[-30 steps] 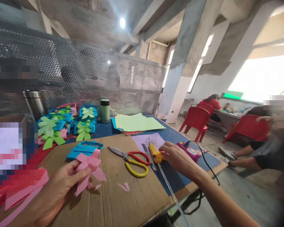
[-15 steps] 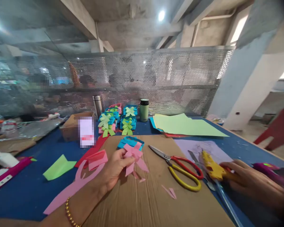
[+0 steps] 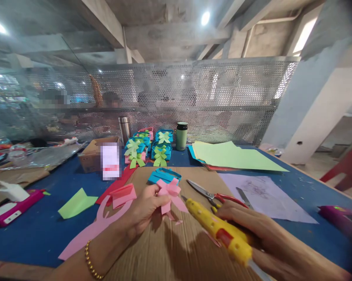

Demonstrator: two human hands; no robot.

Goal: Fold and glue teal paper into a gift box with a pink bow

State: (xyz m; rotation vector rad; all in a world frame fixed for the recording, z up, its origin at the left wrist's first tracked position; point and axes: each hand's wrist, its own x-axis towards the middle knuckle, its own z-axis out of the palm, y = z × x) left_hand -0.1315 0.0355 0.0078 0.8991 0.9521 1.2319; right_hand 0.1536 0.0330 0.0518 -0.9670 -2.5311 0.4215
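My left hand (image 3: 142,212) pinches a pink paper bow (image 3: 170,195) just above the brown cardboard sheet (image 3: 176,249). My right hand (image 3: 253,230) grips a yellow glue gun (image 3: 217,230), its nozzle pointing left and almost touching the bow. A blue paper basket (image 3: 163,175) lies right behind the bow. Red and yellow scissors (image 3: 214,194) lie partly hidden behind the glue gun and my right hand.
Finished blue baskets with green bows (image 3: 148,146), a green flask (image 3: 181,136) and a steel flask (image 3: 124,128) stand at the back. Coloured paper sheets (image 3: 234,156) lie to the right, pink paper strips (image 3: 105,214) and a cardboard box (image 3: 91,156) to the left. A mesh screen (image 3: 193,97) closes off the far side.
My right hand has lifted the glue gun off the table and brought it left to the bow. The left hand keeps hold of the bow. The view has swung left.
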